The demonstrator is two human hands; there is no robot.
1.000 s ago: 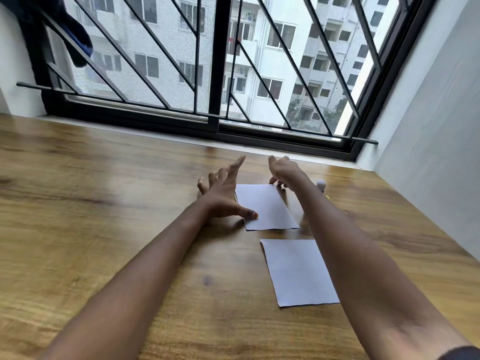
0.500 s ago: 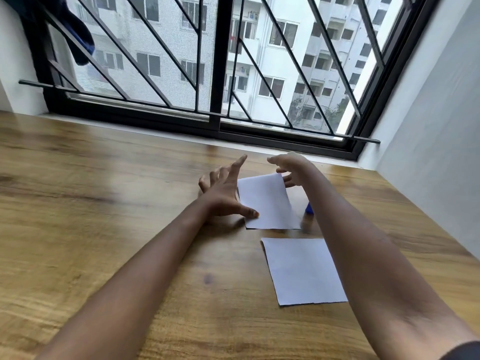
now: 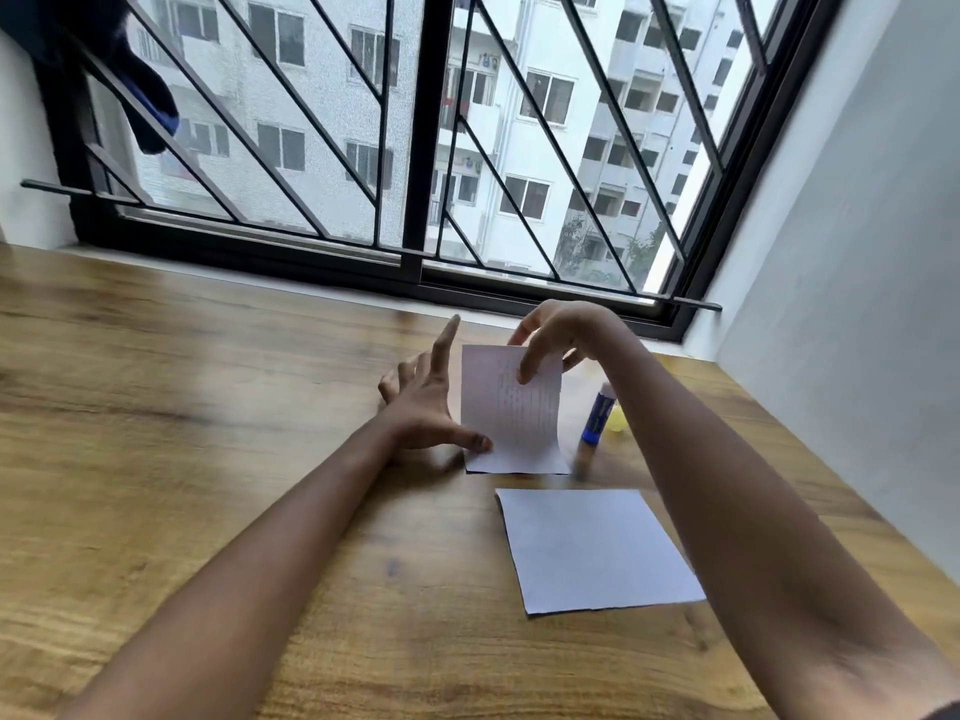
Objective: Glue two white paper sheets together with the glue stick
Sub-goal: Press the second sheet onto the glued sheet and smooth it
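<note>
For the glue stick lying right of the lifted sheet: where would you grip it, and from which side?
Grip the glue stick across its blue barrel, coming from above. It lies flat on the table, pale end pointing away, so only its long sides offer opposing faces. The right hand is nearest, but it is pinching the far sheet.

1 head view, wide-angle, looks forward and down over surface (image 3: 156, 407); forearms close at bottom, window (image 3: 415, 148) fills top.

We've got two sheets mid-frame on the table (image 3: 156, 407): far sheet (image 3: 511, 423) above near sheet (image 3: 592, 548), glue stick (image 3: 600, 413) just right of the far one, window (image 3: 415, 148) across the top.
</note>
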